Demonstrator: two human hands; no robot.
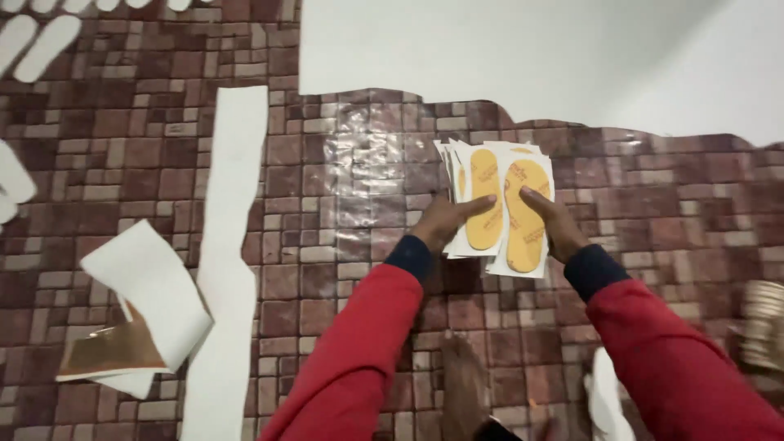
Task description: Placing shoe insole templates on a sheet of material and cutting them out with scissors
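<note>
On the brick-patterned floor, a stack of white sheets bearing yellow insole shapes is gripped at both edges by the left hand and right hand, seemingly gathered and being squared, while loose white strips and folded paper are left uncollected.

Both arms reach forward from the lower edge of the view, clad in red sleeves with dark cuffs at the wrists, and they converge toward the middle. The left hand lies palm down, its fingers stretched out to the right and its thumb tucked under. The right hand comes in from the other side, knuckles up, with the fingers curled and the thumb pointing left toward the other hand. The two hands sit near each other at the same height, fingertips a little apart, both closed in a light grip
</note>
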